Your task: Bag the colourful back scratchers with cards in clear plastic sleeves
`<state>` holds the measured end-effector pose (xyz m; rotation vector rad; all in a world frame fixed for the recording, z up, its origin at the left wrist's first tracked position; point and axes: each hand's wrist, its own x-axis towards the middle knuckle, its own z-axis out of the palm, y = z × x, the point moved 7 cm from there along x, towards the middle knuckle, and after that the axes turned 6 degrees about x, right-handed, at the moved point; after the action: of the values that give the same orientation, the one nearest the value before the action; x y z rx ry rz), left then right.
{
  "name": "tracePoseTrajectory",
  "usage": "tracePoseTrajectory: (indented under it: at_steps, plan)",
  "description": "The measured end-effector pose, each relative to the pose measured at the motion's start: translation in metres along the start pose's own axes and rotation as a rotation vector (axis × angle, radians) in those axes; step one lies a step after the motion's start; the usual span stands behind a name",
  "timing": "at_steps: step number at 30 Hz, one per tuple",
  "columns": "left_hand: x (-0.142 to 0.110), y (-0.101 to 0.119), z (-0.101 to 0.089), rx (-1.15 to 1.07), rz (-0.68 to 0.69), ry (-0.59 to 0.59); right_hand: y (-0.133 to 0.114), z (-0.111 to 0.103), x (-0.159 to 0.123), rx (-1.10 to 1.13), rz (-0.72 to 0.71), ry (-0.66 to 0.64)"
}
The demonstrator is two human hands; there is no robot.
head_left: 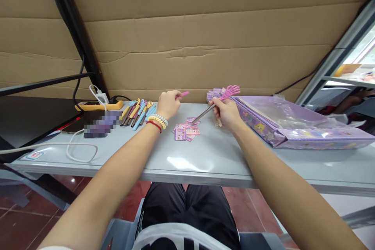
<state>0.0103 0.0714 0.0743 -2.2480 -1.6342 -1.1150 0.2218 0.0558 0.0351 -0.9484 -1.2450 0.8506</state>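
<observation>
Two hands above the desk, both busy. L hand: fingers pinched on a slim pink piece, sticking out toward the R side. R hand: fingers closed round a pink back scratcher where head meets metal rod. Long axis runs diagonally: palm-shaped head up & R, rod down & L twd the person, its bare end at the pink-purple printed cards; contact w/ them unclear. So that end lies btwn the hands, nearer the body than the L fingers & a bit to their R; pink piece is off the rod, apart. R hand is nearer the head, obv. Other back scratchers lie just L of L hand; purple box just R of R hand.
</observation>
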Motion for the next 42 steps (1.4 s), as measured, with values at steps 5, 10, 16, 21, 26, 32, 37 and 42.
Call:
tracePoseTrajectory:
  at_steps: [5,10,16,21,26,32,37,42]
  plan:
    - [-0.023,0.014,0.010,-0.077,0.094,-0.051,-0.004,-0.003,-0.001,0.027,0.020,0.028]
    - [-0.025,0.022,0.003,-0.214,0.092,-0.012,-0.003,-0.006,-0.002,0.065,0.072,0.069]
    - [-0.029,0.028,0.016,-0.406,0.040,-0.188,-0.002,0.000,-0.003,0.067,0.078,-0.012]
    - [-0.034,0.033,0.022,-0.329,0.125,-0.242,-0.001,0.004,-0.003,0.101,0.101,-0.050]
    - [-0.042,0.047,0.026,-0.129,0.325,-0.294,0.000,0.013,-0.007,0.124,0.075,-0.133]
    - [-0.046,0.050,0.028,-0.039,0.320,-0.338,0.000,0.026,-0.014,0.099,0.092,-0.226]
    - [-0.041,0.045,0.024,-0.008,0.285,-0.261,0.001,0.022,-0.013,0.131,0.104,-0.210]
    - [-0.034,0.030,0.022,0.020,0.138,-0.216,-0.002,0.013,-0.008,0.230,0.082,-0.165]
